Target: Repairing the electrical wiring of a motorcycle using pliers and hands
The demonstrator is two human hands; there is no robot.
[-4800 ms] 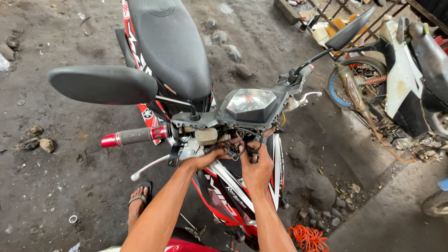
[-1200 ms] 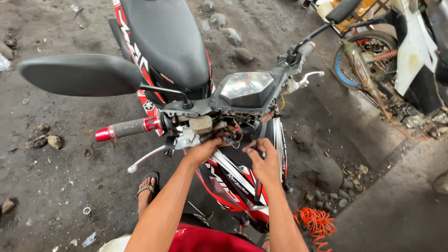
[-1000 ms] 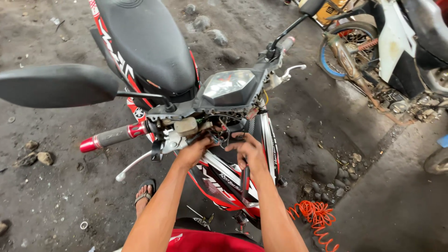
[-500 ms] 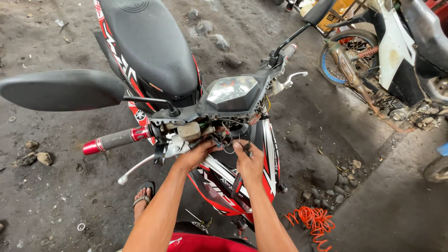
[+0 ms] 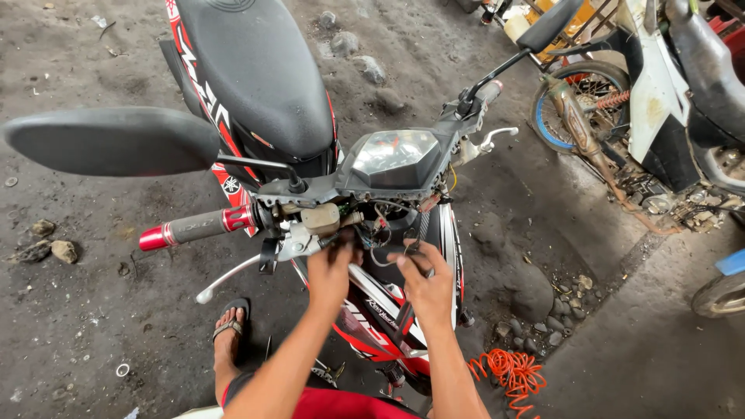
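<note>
A red, white and black motorcycle (image 5: 256, 85) stands in front of me, its front cover off and loose wiring (image 5: 386, 230) showing under the instrument cluster (image 5: 394, 154). My left hand (image 5: 332, 270) curls its fingers into the wires just below the left handlebar clamp. My right hand (image 5: 425, 285) pinches a thin dark cable (image 5: 411, 248) beside the wiring; what its tip touches is hidden. The left grip with a red end (image 5: 194, 227) and a silver brake lever (image 5: 233, 277) stick out to the left of my hands.
A black mirror (image 5: 116, 141) juts out at the left. Another motorcycle (image 5: 667, 85) is parked at the right. An orange coiled hose (image 5: 508, 371) and stones (image 5: 555, 320) lie on the dirt floor. My sandalled foot (image 5: 230, 335) stands under the lever.
Both hands stay at the wiring under the cluster, with only small finger shifts. The view has drifted a little, so the motorcycle sits slightly differently in frame.
</note>
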